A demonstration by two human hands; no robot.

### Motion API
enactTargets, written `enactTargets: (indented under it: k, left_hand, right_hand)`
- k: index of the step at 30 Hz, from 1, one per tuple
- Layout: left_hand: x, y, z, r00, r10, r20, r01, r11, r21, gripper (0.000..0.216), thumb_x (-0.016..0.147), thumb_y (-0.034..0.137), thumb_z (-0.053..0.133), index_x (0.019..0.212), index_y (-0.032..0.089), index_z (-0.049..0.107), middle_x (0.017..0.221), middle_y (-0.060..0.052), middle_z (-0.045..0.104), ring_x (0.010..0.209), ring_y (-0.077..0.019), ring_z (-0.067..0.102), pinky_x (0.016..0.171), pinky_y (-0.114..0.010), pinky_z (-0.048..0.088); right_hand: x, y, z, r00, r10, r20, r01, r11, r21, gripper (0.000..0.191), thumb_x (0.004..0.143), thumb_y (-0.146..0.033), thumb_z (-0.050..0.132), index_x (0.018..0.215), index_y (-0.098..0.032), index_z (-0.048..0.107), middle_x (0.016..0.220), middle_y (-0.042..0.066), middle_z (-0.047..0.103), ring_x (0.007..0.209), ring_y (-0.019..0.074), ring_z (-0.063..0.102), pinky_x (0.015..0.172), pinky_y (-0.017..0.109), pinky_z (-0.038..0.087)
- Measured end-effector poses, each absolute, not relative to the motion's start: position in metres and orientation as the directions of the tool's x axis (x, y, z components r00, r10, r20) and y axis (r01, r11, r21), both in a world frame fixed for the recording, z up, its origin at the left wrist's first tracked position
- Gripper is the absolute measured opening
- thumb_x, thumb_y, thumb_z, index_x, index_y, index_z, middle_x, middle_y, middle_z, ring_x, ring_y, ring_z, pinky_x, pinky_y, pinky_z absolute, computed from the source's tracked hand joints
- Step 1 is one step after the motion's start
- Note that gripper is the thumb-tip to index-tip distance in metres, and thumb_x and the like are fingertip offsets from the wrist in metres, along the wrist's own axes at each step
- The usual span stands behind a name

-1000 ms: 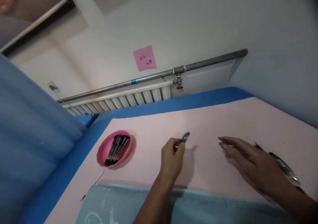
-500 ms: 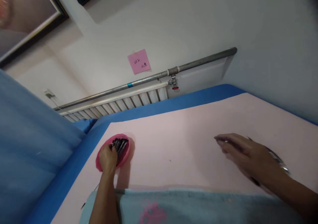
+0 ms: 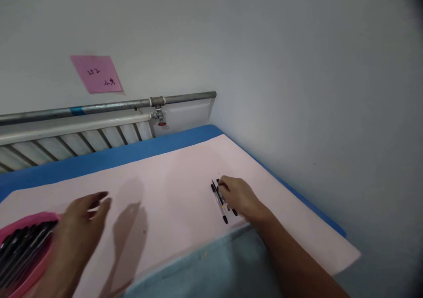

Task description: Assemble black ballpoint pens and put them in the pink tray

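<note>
Readable markings: one item only. The pink sticky note [image 3: 95, 72] is fixed to the wall at 10 o'clock, above the pipe [image 3: 109, 106]. It carries dark handwriting in two groups. The upper group, toward 11 o'clock on the note, has three characters, probably "252", not certain. The lower group, toward 4 o'clock on the note, is not legible. On the loose pens [image 3: 220, 201] at 6 o'clock and the bundled pens [image 3: 20, 245] at 8 o'clock, any print is too small to read

The right hand [image 3: 239, 196] rests on loose black pens [image 3: 220, 199] while the left hand [image 3: 79, 221] hovers open beside a pink dish [image 3: 24, 221] of pens.
</note>
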State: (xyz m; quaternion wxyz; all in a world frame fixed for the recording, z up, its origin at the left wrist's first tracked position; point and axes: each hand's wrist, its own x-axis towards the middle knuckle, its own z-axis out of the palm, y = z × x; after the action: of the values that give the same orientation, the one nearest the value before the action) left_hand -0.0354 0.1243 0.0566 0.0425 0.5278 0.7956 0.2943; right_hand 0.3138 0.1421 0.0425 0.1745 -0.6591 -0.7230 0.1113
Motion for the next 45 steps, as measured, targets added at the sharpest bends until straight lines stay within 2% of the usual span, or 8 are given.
enactTargets:
  k: [7,15,22,28,30,33,37,45]
  left_hand:
    - [0.083,0.123,0.056,-0.024,0.973,0.229,0.754,-0.133,0.643,0.030,0.074,0.038,0.045,0.089,0.018,0.063,0.092,-0.007,0.063,0.082,-0.0217,0.059,0.068,-0.035,0.048]
    - [0.097,0.112,0.028,0.031,0.999,0.043,0.672,-0.052,0.739,0.030,0.077,0.036,0.045,0.092,0.016,0.061,0.095,-0.009,0.062,0.085,-0.0218,0.058,0.075,-0.037,0.045]
    - [0.099,0.111,0.016,-0.019,0.958,-0.285,0.168,0.284,0.944,0.041,0.072,0.048,0.054,0.095,0.015,0.060,0.088,-0.010,0.066,0.076,-0.0207,0.061,0.064,-0.033,0.047]
    - [0.106,0.114,0.018,-0.031,0.946,-0.323,-0.263,0.305,0.915,0.038,0.070,0.043,0.060,0.092,0.011,0.060,0.075,-0.007,0.065,0.068,-0.0163,0.061,0.068,-0.031,0.048]
    - [0.104,0.115,0.020,-0.077,0.939,-0.336,-0.338,0.292,0.894,0.036,0.069,0.040,0.061,0.092,0.012,0.059,0.067,-0.003,0.063,0.064,-0.0153,0.060,0.063,-0.030,0.048]
    - [0.101,0.114,0.022,-0.078,0.934,-0.349,-0.404,0.291,0.867,0.035,0.068,0.038,0.062,0.091,0.013,0.057,0.060,0.001,0.057,0.052,-0.0123,0.055,0.049,-0.027,0.045]
    - [0.101,0.112,0.022,-0.024,0.946,-0.323,-0.381,0.290,0.878,0.033,0.068,0.039,0.061,0.088,0.013,0.057,0.058,0.003,0.053,0.044,-0.0089,0.047,0.040,-0.023,0.039]
    - [0.102,0.115,0.023,-0.015,0.947,-0.321,-0.365,0.294,0.883,0.033,0.067,0.041,0.061,0.086,0.013,0.057,0.059,0.002,0.053,0.044,-0.0086,0.047,0.040,-0.023,0.039]
  right_hand:
    - [0.298,0.121,0.038,-0.147,0.988,-0.055,0.982,0.139,-0.128,0.014,0.077,-0.021,0.045,0.076,-0.017,0.058,0.070,0.007,0.064,0.063,0.0170,0.055,0.052,0.027,0.025]
    - [0.288,0.103,0.012,-0.329,0.938,0.107,0.939,0.338,-0.069,0.021,0.075,-0.009,0.043,0.090,-0.012,0.058,0.074,0.008,0.061,0.071,0.0190,0.054,0.060,0.029,0.030]
    - [0.271,0.103,0.027,-0.356,0.917,0.178,0.834,0.398,-0.383,0.013,0.072,-0.011,0.045,0.082,-0.015,0.052,0.068,0.002,0.057,0.061,0.0135,0.048,0.054,0.024,0.028]
    - [0.257,0.102,0.033,-0.500,0.848,0.178,0.588,0.482,-0.649,0.007,0.077,-0.017,0.048,0.083,-0.019,0.051,0.070,-0.002,0.057,0.061,0.0105,0.050,0.056,0.020,0.033]
    - [0.265,0.112,0.034,-0.392,0.903,0.177,0.694,0.417,-0.588,0.009,0.083,-0.023,0.044,0.083,-0.018,0.052,0.074,0.000,0.058,0.065,0.0110,0.051,0.059,0.021,0.033]
    - [0.283,0.137,0.039,-0.172,0.969,0.180,0.926,0.221,-0.305,0.016,0.085,-0.021,0.039,0.082,-0.016,0.054,0.083,0.006,0.059,0.075,0.0150,0.053,0.061,0.024,0.031]
    - [0.294,0.163,0.045,-0.125,0.992,0.006,0.990,0.125,-0.059,0.016,0.083,-0.016,0.038,0.090,-0.016,0.053,0.083,0.007,0.061,0.070,0.0164,0.055,0.056,0.026,0.027]
    - [0.281,0.173,0.036,-0.166,0.982,-0.089,0.986,0.166,-0.009,0.022,0.076,-0.010,0.039,0.092,-0.014,0.053,0.083,0.010,0.064,0.073,0.0208,0.059,0.053,0.027,0.026]
